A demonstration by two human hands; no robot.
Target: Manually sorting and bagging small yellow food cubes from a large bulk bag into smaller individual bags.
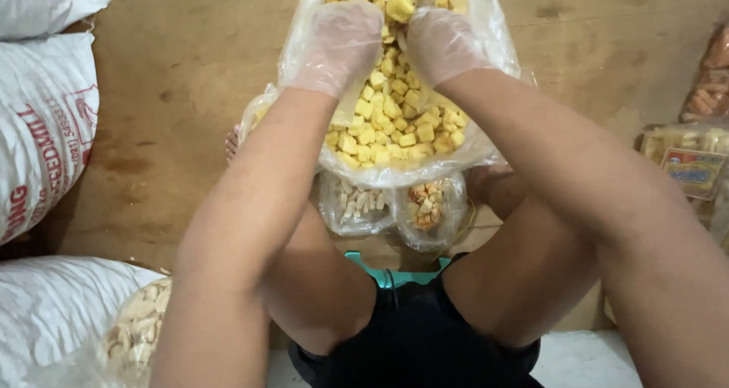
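Observation:
A large clear plastic bag (486, 141) full of small yellow cube snacks (395, 122) lies open on the floor in front of me. Both my hands wear thin clear plastic gloves and reach into the bag's mouth. My left hand (342, 42) rests on the pile with its fingers curled into the cubes. My right hand (440, 42) is beside it, fingers curled around several cubes at the top of the heap. Two small filled packets (357, 206), (429, 206) lie just under the big bag, between my knees.
White woven sacks (42, 122) are stacked at the left, with another sack (53, 304) and a bag of pale crackers (137, 331) at lower left. Packaged snacks (691, 160) sit at the right edge. I sit on a teal stool (395, 270) on a brown wooden floor (190, 46).

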